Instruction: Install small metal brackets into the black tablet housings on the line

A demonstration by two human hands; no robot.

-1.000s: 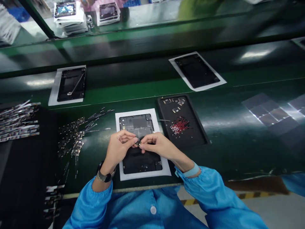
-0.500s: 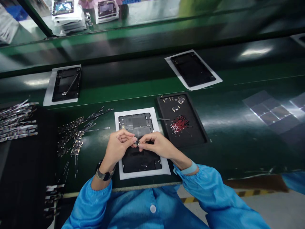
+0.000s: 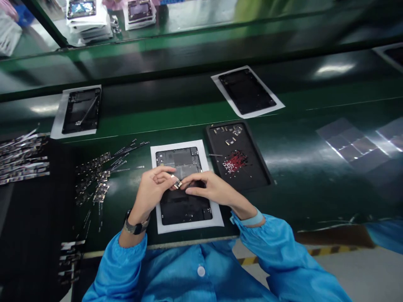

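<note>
A small circuit board (image 3: 177,183) is pinched between the thumb and fingers of my left hand (image 3: 153,187). My right hand (image 3: 211,188) is at the board's right side, thumb and index finger apart, the index fingertip at or very near its edge. Both hands are over a black tablet back shell (image 3: 185,209) that lies on a white sheet (image 3: 192,228). To the right of the shell, a black tray (image 3: 255,167) holds a heap of small parts with red wires (image 3: 235,161) and several small boards (image 3: 231,141).
Several circuit boards with ribbon cables (image 3: 100,184) lie left of the shell. More strips (image 3: 23,161) rest on a black surface at far left. Beyond, tablet shells (image 3: 82,110) sit on sheets on a green belt (image 3: 151,113). Clear film squares (image 3: 355,142) are at right.
My right thumb and index finger have parted from the board, which stays in my left hand and shows more now. The shells on the belt have shifted slightly left.
</note>
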